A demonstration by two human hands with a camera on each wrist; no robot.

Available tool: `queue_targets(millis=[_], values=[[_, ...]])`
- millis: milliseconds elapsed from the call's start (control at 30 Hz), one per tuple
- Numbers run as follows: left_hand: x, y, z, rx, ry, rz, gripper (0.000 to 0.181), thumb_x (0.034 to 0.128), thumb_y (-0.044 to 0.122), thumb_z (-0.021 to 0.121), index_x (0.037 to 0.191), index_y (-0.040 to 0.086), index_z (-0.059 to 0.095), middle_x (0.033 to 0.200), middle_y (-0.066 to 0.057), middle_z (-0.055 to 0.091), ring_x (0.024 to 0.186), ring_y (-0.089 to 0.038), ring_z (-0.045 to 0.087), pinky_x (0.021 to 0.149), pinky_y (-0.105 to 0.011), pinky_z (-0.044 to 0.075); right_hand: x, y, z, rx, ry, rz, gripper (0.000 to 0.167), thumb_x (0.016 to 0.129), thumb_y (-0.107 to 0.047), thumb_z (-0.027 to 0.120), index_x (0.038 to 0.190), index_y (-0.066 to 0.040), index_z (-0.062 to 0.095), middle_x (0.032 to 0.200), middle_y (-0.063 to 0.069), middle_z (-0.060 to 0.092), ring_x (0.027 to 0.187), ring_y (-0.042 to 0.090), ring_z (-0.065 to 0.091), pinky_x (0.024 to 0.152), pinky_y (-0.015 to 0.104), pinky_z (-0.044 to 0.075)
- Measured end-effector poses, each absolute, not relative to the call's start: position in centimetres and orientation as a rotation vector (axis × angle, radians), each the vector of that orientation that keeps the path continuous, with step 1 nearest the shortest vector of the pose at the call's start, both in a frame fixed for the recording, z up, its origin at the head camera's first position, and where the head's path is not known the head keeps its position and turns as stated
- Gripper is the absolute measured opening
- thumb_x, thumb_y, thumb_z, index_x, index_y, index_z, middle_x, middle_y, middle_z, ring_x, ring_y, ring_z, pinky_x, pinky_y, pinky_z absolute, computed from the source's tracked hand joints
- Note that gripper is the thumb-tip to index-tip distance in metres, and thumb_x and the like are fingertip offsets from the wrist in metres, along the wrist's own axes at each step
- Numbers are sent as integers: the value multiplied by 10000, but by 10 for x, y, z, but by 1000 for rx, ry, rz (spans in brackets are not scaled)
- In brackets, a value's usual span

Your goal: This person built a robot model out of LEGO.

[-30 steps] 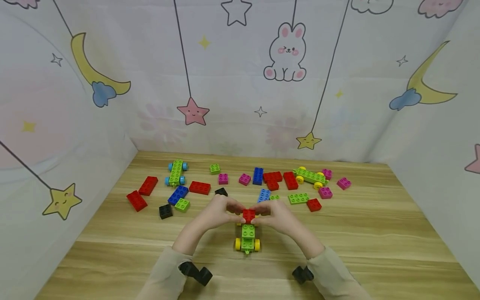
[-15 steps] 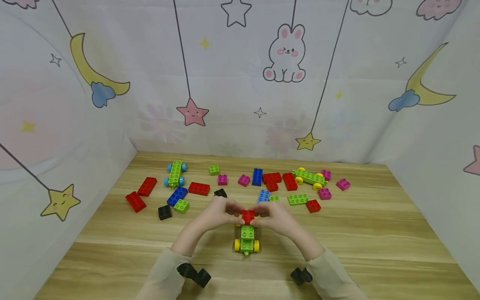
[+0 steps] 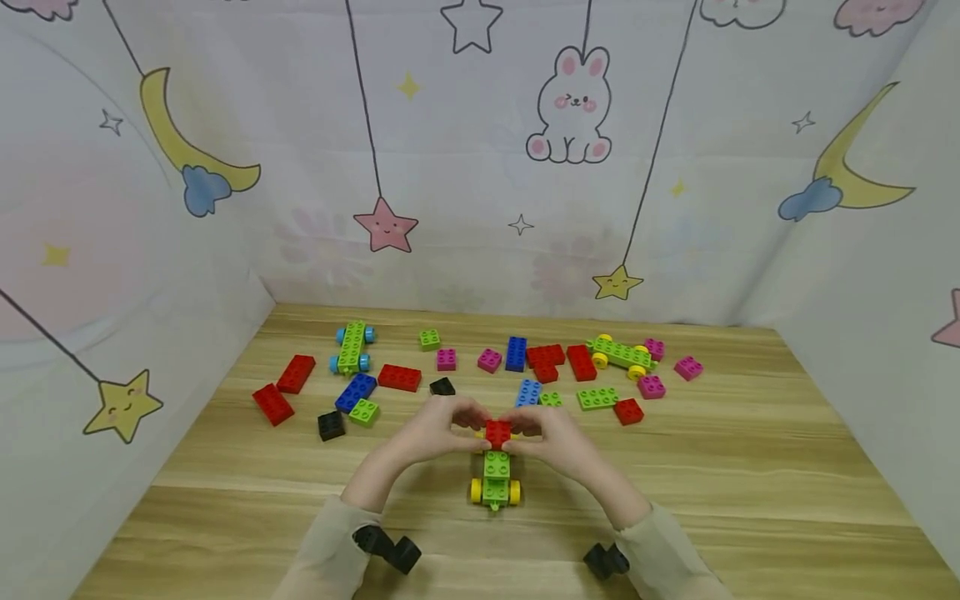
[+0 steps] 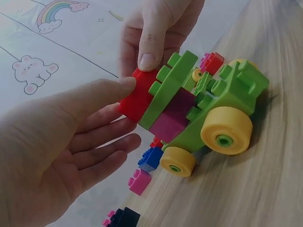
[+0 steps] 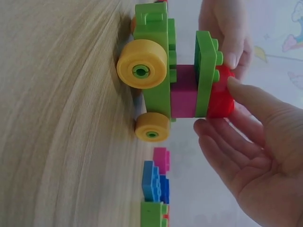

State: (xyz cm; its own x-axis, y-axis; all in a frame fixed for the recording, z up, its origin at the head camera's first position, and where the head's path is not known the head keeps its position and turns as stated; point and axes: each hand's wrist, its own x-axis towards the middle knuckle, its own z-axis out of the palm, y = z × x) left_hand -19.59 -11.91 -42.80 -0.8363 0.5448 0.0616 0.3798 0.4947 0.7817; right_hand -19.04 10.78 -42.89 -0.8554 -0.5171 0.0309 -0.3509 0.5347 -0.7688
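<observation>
A red brick (image 3: 497, 434) tops a stack on a green wheeled base (image 3: 495, 492) with yellow wheels, at the table's middle. In the left wrist view the red brick (image 4: 138, 94) sits on a green plate (image 4: 169, 90), which rests on a magenta brick (image 4: 173, 116) on the base. My left hand (image 3: 440, 428) pinches the red brick from the left, thumb nearest me; my right hand (image 3: 557, 435) pinches it from the right. The right wrist view shows the right hand's (image 5: 260, 142) thumb on the red brick (image 5: 221, 97), its lower fingers loosely bent.
Behind the hands lie several loose bricks, among them a red one (image 3: 400, 377), a dark blue one (image 3: 516, 353) and a green one (image 3: 597, 398). Two more wheeled bases stand farther back, one with blue wheels (image 3: 352, 347), one with yellow wheels (image 3: 621, 353). A black brick (image 3: 331, 425) lies left.
</observation>
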Motion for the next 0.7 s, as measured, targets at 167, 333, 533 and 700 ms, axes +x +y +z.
queue_targets(millis=[167, 333, 533, 700], values=[[-197, -121, -431, 827, 2542, 1270, 428, 833, 270, 789, 1190, 66, 669, 1158, -79, 697, 1059, -233, 656, 937, -414, 541, -190, 108, -430, -741, 2561, -1237, 397, 894, -224, 724, 1233, -33, 643, 1186, 124, 687, 1046, 264, 674, 911, 401, 557], [-198, -119, -433, 828, 2514, 1257, 458, 843, 275, 779, 1226, 53, 666, 1195, -97, 693, 1085, -256, 659, 947, -427, 538, -189, 109, -429, -735, 2553, -1250, 429, 879, -231, 742, 1235, -20, 634, 1198, 141, 676, 1041, 283, 672, 908, 401, 558], [-197, -117, -435, 836, 2492, 1266, 424, 853, 249, 770, 1208, 37, 676, 1162, -102, 706, 1063, -247, 669, 942, -422, 541, -188, 112, -432, -736, 2539, -1252, 410, 882, -225, 739, 1216, -10, 638, 1156, 134, 689, 1027, 267, 675, 902, 394, 560], [-198, -116, -435, 845, 2487, 1272, 409, 857, 253, 766, 1195, 37, 686, 1152, -100, 711, 1059, -244, 674, 943, -422, 540, -189, 112, -434, -734, 2522, -1269, 385, 892, -215, 728, 1203, -5, 644, 1156, 141, 691, 1033, 267, 678, 900, 386, 561]])
